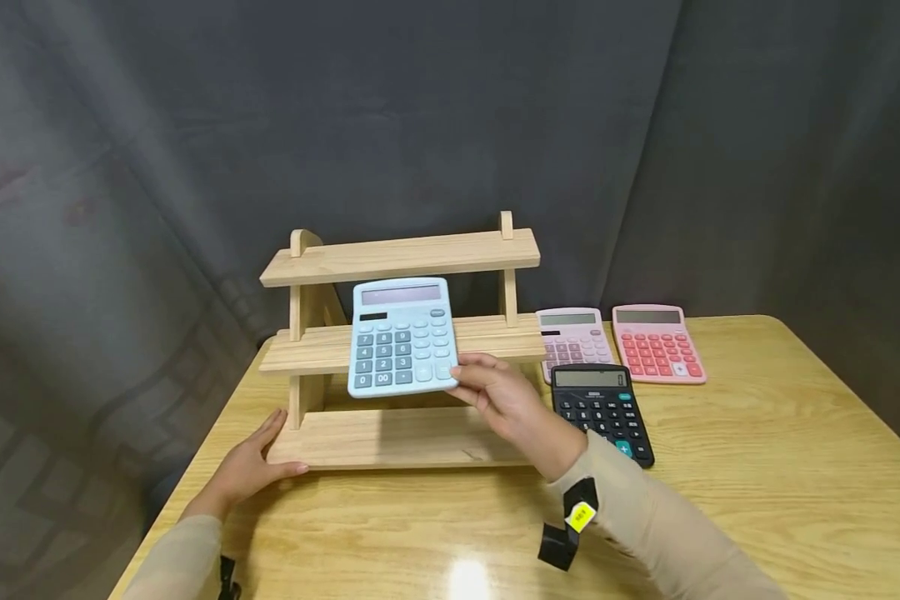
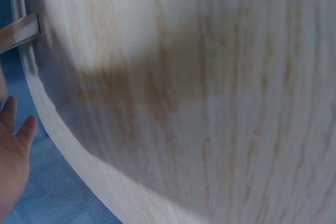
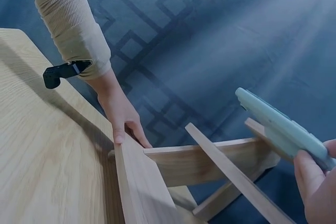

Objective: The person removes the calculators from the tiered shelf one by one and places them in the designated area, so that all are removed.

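Note:
A light blue calculator is held up by its lower right corner in my right hand, thumb on the front face. It overlaps the middle board of a three-tier wooden shelf in the head view. In the right wrist view the calculator appears edge-on, tilted, with fingers along its near end. My left hand rests on the left end of the shelf's lowest board, thumb along the front edge and fingers at the side. The right wrist view shows that left hand touching the board's end.
Right of the shelf lie a light pink calculator, a brighter pink calculator and a black calculator, which partly covers the light pink one. The wooden table carries everything. A dark grey curtain hangs behind.

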{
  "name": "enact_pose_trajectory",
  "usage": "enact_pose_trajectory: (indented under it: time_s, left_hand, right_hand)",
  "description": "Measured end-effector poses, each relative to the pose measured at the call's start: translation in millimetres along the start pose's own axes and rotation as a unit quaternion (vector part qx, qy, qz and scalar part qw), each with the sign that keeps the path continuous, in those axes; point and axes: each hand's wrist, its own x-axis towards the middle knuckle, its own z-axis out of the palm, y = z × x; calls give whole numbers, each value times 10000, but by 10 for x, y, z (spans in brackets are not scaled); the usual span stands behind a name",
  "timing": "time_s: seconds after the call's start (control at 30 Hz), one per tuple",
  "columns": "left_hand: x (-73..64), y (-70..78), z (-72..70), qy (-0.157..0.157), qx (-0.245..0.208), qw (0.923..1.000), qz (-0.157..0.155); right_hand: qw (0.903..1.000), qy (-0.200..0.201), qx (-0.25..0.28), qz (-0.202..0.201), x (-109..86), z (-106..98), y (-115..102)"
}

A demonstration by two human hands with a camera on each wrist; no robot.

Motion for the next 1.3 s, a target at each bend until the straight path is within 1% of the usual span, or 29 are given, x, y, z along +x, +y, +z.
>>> enact_pose_trajectory:
  time_s: [0.17, 0.33, 0.5, 0.63, 0.73, 0.97, 1.17, 1.3]
  left_hand:
    - [2, -3, -4, -17, 36, 10000, 5]
    - [11, 1, -8, -4, -2, 10000, 16]
    - [13, 14, -15, 0, -69, 10000, -5]
    - [12, 16, -20, -18, -122, 9999, -15]
    - [13, 5, -20, -23, -123, 9999, -28]
    - [21, 7, -25, -46, -71, 10000, -16]
    - [16, 27, -29, -48, -123, 9999, -44]
    - [4, 31, -27, -50, -102, 9999, -75]
  right_hand:
    - [10000, -47, -45, -31, -65, -105, -90]
    - [9999, -96, 24, -107, -127, -209, -157]
    - [9998, -3, 145, -118, -185, -302, -211]
    - [9998, 19, 146, -129, -244, -370, -249]
    - [9998, -32, 122, -130, -280, -430, -276]
    - [9996, 20, 179, -207, -352, -578, -345]
    - [9993, -74, 253, -282, -414, -715, -393]
    - [9984, -197, 416, -325, -448, -818, -413]
